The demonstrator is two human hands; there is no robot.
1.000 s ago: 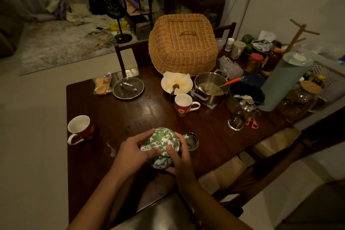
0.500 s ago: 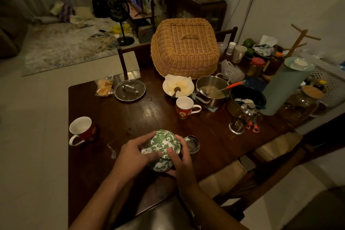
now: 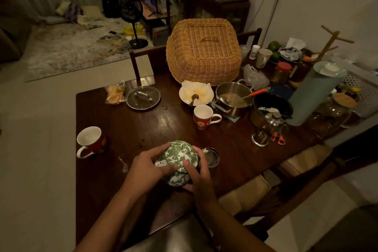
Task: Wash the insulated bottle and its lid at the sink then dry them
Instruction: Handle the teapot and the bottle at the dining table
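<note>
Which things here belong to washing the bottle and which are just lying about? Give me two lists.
For the job: green bottle, its lid, left hand and right hand gripping them.

Lying about on the table: wicker basket, steel pot, mug beside it, tall jug.

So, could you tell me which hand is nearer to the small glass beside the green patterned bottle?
Right. The right hand grips the green patterned bottle on the side next to the small glass; the left hand grips its far side, the bottle between.
</note>
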